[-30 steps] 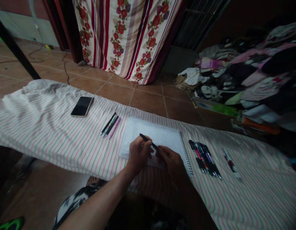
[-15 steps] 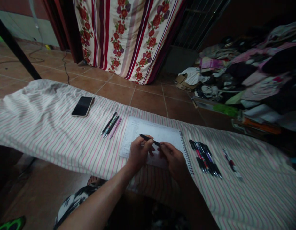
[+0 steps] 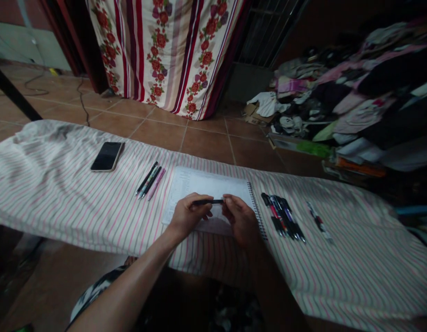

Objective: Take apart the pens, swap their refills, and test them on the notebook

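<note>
A black pen (image 3: 207, 201) lies level between my two hands above a spiral notebook (image 3: 213, 188) on the striped cloth. My left hand (image 3: 188, 216) pinches the pen's left end with curled fingers. My right hand (image 3: 240, 221) grips its right end, fingers closed. Three pens (image 3: 150, 180) lie side by side to the left of the notebook. A cluster of several dark and red pens (image 3: 283, 217) lies to its right, and one more pen (image 3: 318, 222) lies further right.
A dark phone (image 3: 107, 156) lies face up on the striped cloth (image 3: 61, 184) at the left. Beyond the cloth are brown floor tiles (image 3: 206, 138), a floral curtain (image 3: 172, 50) and a heap of clothes (image 3: 355, 101) at the right.
The pen has turned from slanted to level between my hands, and my right hand has closed on its end. The view has shifted a little to the right.
</note>
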Motion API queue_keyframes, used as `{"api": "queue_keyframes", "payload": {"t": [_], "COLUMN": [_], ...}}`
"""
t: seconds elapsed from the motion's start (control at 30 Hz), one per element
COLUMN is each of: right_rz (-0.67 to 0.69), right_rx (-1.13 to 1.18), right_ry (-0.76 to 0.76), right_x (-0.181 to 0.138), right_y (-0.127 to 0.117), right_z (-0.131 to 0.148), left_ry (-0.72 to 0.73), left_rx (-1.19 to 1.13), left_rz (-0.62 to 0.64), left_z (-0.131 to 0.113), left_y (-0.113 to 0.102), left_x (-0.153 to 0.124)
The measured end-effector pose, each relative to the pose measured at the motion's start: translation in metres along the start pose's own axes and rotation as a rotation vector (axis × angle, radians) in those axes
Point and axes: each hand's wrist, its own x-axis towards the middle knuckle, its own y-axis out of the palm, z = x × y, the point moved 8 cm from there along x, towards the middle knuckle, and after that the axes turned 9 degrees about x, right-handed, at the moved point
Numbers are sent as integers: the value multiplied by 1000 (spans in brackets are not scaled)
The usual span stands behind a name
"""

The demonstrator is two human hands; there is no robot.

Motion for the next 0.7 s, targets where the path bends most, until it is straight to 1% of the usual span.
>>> {"api": "queue_keyframes", "payload": {"t": [0.1, 0.13, 0.23, 0.33, 0.4, 0.47, 0.53, 0.6, 0.7], "right_rz": [-29, -23, 23, 62, 78, 87, 94, 92, 70], "right_rx": [23, 23, -7, -50, -54, -37, -6, 16, -65], "right_ry": [-14, -25, -67, -108, -133, -142, -131, -113, -88], "right_x": [2, 2, 1, 0, -1, -1, -2, -3, -5], "right_y": [-4, -3, 1, 8, 12, 15, 16, 16, 11], "right_z": [1, 2, 5, 7, 7, 7, 7, 8, 9], "left_ry": [15, 38, 154, 261, 290, 289, 286, 288, 287], "left_rx": [150, 241, 573, 891, 1076, 1225, 1327, 1381, 1435], "left_rz": [130, 139, 119, 103, 71, 26, 3, -5, 8], "left_z": [0, 0, -2, -4, -5, -7, -8, -9, -8], "left_y": [2, 0, -6, -2, 2, 6, 11, 15, 17], "left_x": [-3, -4, -7, -13, -17, -19, -21, -21, -22]}}
